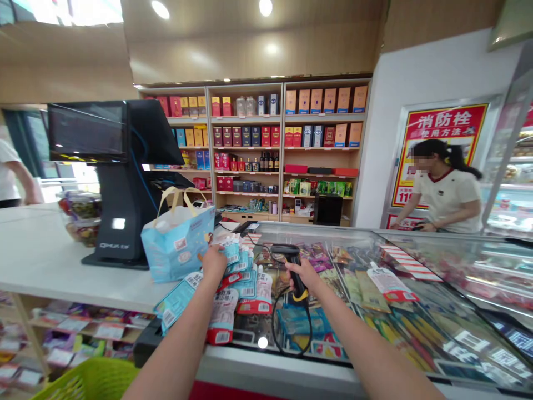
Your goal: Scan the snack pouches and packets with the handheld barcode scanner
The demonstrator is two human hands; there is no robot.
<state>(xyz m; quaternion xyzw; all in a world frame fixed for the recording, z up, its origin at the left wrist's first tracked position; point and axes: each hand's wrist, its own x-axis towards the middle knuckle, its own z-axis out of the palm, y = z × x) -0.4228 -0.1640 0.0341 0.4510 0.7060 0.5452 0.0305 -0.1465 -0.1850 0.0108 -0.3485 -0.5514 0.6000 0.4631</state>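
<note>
My right hand (306, 276) is wrapped round the handle of a black and yellow barcode scanner (296, 272), held above the glass counter top. A black cable loops down from the scanner. My left hand (214, 262) is closed at the edge of a blue packet (231, 251), on top of a pile of similar packets; its fingertips are partly hidden. Red and white spouted drink pouches (222, 311) lie in front of the pile. Just beyond my left hand stands a light blue carrier bag (179, 239) with cream handles, a white bottle top showing inside it.
A black point-of-sale terminal (119, 183) stands on the white counter (41, 236) to the left. Another spouted pouch (391, 282) lies on the glass-topped freezer (362, 344). A green basket (89, 380) is below left. One person (447, 194) stands behind the freezer, another at the far left.
</note>
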